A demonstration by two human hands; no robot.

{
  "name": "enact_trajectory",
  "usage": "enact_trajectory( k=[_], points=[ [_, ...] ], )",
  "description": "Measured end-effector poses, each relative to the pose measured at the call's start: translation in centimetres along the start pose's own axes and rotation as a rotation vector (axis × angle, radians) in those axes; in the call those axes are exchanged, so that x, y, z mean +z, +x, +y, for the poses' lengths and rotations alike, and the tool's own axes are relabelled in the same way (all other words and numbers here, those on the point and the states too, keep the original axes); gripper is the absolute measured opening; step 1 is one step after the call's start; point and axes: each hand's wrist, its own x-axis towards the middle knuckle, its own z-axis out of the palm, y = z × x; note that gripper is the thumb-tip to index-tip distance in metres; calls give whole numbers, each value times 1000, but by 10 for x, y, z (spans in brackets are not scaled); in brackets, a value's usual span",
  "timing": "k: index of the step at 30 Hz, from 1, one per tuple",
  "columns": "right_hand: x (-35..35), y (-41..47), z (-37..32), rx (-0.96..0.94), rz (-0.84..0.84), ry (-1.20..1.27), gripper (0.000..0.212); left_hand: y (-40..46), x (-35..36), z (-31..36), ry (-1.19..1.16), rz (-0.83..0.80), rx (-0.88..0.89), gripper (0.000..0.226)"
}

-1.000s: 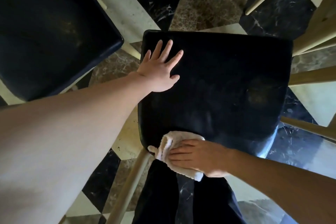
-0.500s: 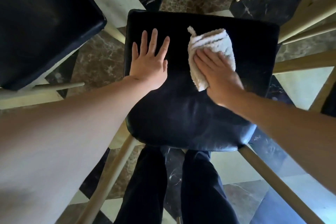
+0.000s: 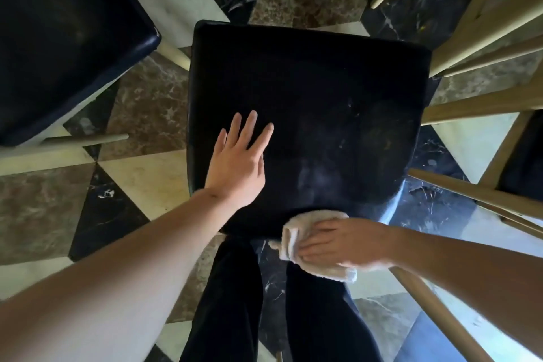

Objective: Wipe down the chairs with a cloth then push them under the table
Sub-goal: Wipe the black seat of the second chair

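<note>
A chair with a black padded seat (image 3: 323,91) and pale wooden legs stands right below me. My left hand (image 3: 238,161) lies flat on the seat's near left part, fingers straight and spread. My right hand (image 3: 346,244) presses a white cloth (image 3: 296,235) against the seat's near edge, fingers straight along the cloth. Part of the cloth hangs off the edge below my hand.
A second black-seated chair (image 3: 64,38) stands at the upper left. Pale wooden chair legs and rungs (image 3: 482,23) crowd the right side. My dark-trousered legs (image 3: 229,303) stand at the seat's near edge on a patterned marble floor (image 3: 152,109).
My right hand has swept the cloth from the seat's far middle back to its near edge. My left hand has slid nearer along the seat's left side.
</note>
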Motion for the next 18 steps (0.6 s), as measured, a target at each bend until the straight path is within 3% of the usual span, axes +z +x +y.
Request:
enact_trajectory(
  k=[4,7,11,14,16,18],
  points=[
    [-25,37,39,174,49,113,72,6,-26,-27,13,-33,131,71],
    [-49,63,99,380,121,230,80,12,-42,-34,-38,-69,131,70],
    [-62,60,164,719,86,180,85,23,-51,-29,-203,-32,-62,84],
    [-55,53,163,929,167,194,89,28,-51,-25,-144,-14,-105,81],
    [-46,54,135,911,150,150,92,24,-44,-20,-30,-10,-67,72],
    [-29,45,93,668,86,86,91,18,-35,-13,33,-24,-74,66]
  ],
)
